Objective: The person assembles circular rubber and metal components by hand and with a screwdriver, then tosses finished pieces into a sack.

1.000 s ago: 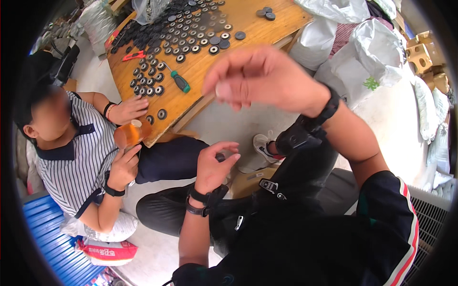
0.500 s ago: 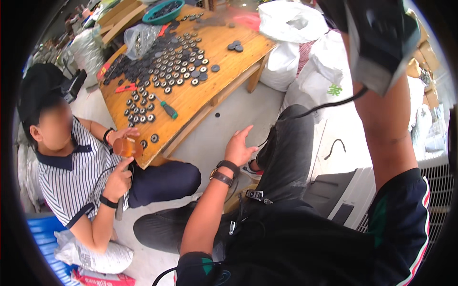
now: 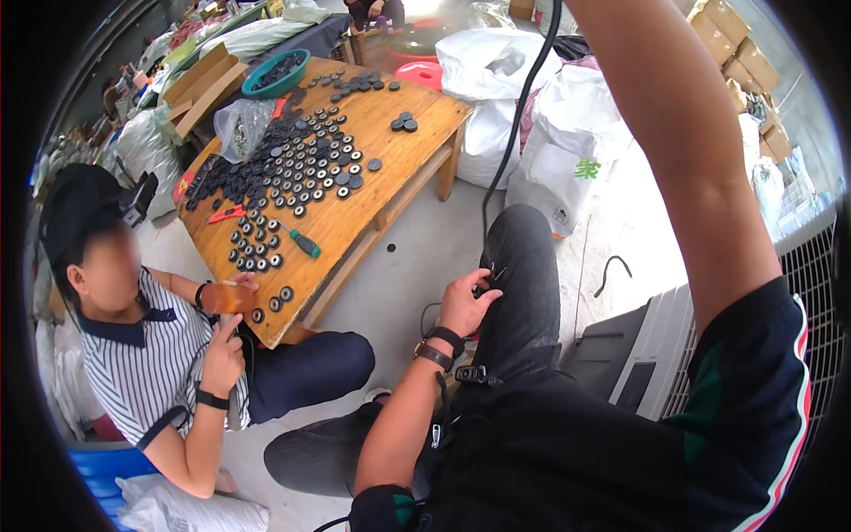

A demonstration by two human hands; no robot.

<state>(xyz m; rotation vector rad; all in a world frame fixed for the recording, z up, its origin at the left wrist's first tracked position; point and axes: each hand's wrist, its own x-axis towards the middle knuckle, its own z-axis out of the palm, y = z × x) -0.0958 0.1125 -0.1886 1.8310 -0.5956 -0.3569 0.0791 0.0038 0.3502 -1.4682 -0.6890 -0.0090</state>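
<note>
My left hand is at my bent knee, its fingers curled together at the lower end of a black cable. The cable appears to pass into the fingers, though the grip itself is partly hidden. It climbs from there and leaves the picture at the top. My right forearm reaches up past the upper edge, so my right hand is out of sight. To my left, a co-worker in a striped shirt holds an amber-coloured roundish object near the table corner.
The wooden table bears several black discs with metal centres, a green-handled screwdriver, a red tool and a teal basin. White sacks stand beyond it. A grey case is by my right side.
My left hand went from fingers spread to curled at my knee. The dark device at upper right left the picture as my right arm rose. The cable now hangs steeply.
</note>
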